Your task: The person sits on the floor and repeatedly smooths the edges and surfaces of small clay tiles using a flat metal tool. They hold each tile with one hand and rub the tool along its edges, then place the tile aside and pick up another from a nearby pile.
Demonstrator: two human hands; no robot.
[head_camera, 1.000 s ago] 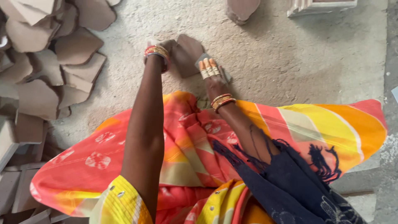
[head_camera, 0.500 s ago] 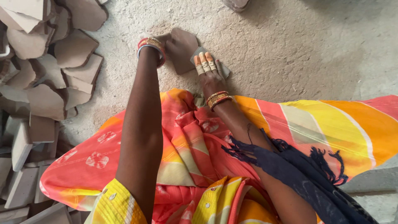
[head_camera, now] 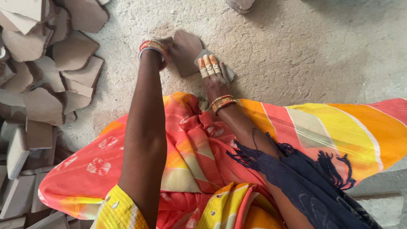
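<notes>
A flat brown clay piece (head_camera: 186, 51) lies on the dusty floor in front of me. My left hand (head_camera: 166, 43), with red and gold bangles on the wrist, grips its left edge. My right hand (head_camera: 212, 74), three fingers wrapped in tape, presses a small grey pad (head_camera: 227, 71) down against the piece's right side. Both arms reach out over my orange and yellow cloth (head_camera: 178, 157).
A heap of broken brown clay slabs (head_camera: 46, 63) fills the left side, with lighter blocks (head_camera: 21, 174) stacked lower left. Another clay piece (head_camera: 241, 5) sits at the top edge. A dark blue fringed cloth (head_camera: 305, 174) drapes over my right arm.
The view has shifted slightly. My right hand with the grey pad has slid a little toward me along the clay piece; my left hand keeps its hold.
</notes>
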